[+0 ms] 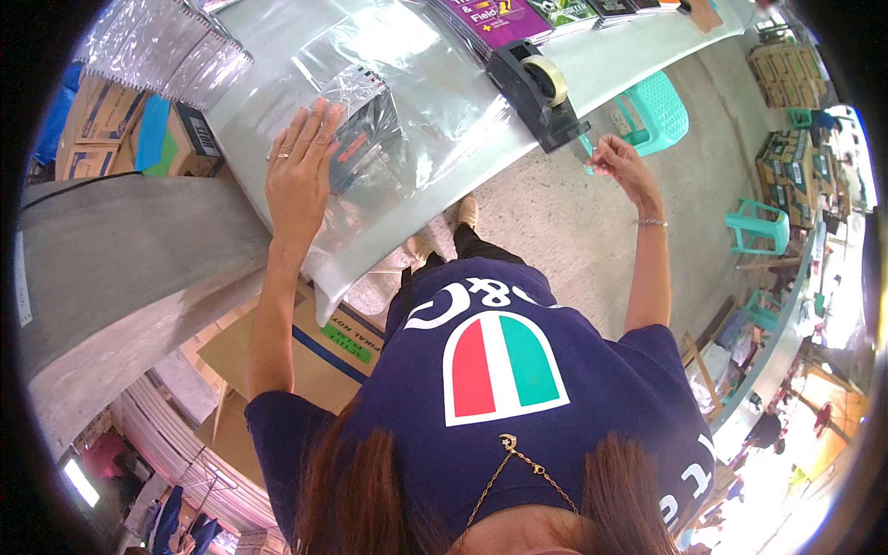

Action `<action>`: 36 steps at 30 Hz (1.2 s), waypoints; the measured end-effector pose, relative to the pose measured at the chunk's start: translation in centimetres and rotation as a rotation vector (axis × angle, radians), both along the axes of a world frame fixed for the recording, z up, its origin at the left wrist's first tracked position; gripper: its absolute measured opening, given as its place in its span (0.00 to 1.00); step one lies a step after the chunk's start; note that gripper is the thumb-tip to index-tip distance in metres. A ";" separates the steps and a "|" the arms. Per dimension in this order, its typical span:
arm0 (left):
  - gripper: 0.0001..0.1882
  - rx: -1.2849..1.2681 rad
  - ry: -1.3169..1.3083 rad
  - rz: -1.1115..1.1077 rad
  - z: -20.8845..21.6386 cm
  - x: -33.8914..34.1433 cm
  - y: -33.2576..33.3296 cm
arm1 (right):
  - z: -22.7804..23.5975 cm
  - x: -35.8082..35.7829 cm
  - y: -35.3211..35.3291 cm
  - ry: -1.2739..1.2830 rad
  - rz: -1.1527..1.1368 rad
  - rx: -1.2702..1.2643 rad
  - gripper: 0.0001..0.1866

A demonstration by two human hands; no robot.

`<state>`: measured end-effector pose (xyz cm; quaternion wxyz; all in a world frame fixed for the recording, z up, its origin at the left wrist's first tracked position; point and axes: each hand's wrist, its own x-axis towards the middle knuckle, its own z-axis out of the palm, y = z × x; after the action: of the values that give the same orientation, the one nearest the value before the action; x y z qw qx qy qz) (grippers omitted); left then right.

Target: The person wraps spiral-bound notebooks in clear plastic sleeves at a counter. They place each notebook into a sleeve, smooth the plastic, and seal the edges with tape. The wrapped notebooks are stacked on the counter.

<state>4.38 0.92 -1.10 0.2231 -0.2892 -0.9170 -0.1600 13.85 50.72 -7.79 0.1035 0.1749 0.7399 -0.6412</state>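
My left hand (303,153) lies flat with its fingers stretched out, on clear plastic film (416,111) at the table's near left. Under the film, beside the fingers, is a dark spiral-bound notebook (370,129), partly hidden by glare. My right hand (624,168) is raised past the table edge, its thumb and fingertips pinched together. Those fingertips are close to the front end of a black tape dispenser (536,97), which carries a roll of pale tape (546,80). Anything thin between the fingertips is too small to make out.
Stacked spiral notebooks in film (166,46) stand at the far left. Printed books (495,23) line the far table edge. Teal plastic stools (659,116) stand on the floor at right. Cardboard boxes (106,116) and a grey concrete ledge (139,240) are at left.
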 end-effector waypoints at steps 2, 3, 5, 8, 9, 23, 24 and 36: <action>0.22 0.001 -0.016 0.004 0.1 0.0 0.1 | -1.5 0.8 0.6 -0.045 0.005 0.022 0.13; 0.22 -0.002 -0.029 0.008 0.2 0.1 0.2 | -2.6 0.6 0.5 -0.025 0.007 0.097 0.11; 0.21 -0.001 -0.037 -0.001 -0.1 -0.1 0.4 | -6.5 0.9 2.7 -0.057 -0.041 0.770 0.10; 0.22 -0.019 -0.023 0.030 -0.7 -0.2 0.0 | -6.9 2.1 1.1 -0.112 -0.175 0.969 0.09; 0.23 -0.016 -0.024 0.041 -0.8 0.0 0.0 | -5.6 2.8 -0.2 -0.134 -0.230 0.909 0.09; 0.23 0.025 0.043 0.018 -1.2 -0.2 -0.1 | 7.9 -6.5 -32.7 0.275 0.069 -0.410 0.13; 0.23 0.034 0.040 0.017 -1.2 -0.1 -0.1 | 7.9 -6.7 -33.1 0.287 0.067 -0.417 0.14; 0.29 -0.108 0.125 -0.033 -0.8 0.0 -0.6 | 5.9 -6.5 -34.0 0.321 0.030 -0.235 0.14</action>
<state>4.41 0.35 -1.87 0.2611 -0.3251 -0.9039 -0.0956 7.32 16.72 -1.89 0.0135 0.0463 0.6694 -0.7413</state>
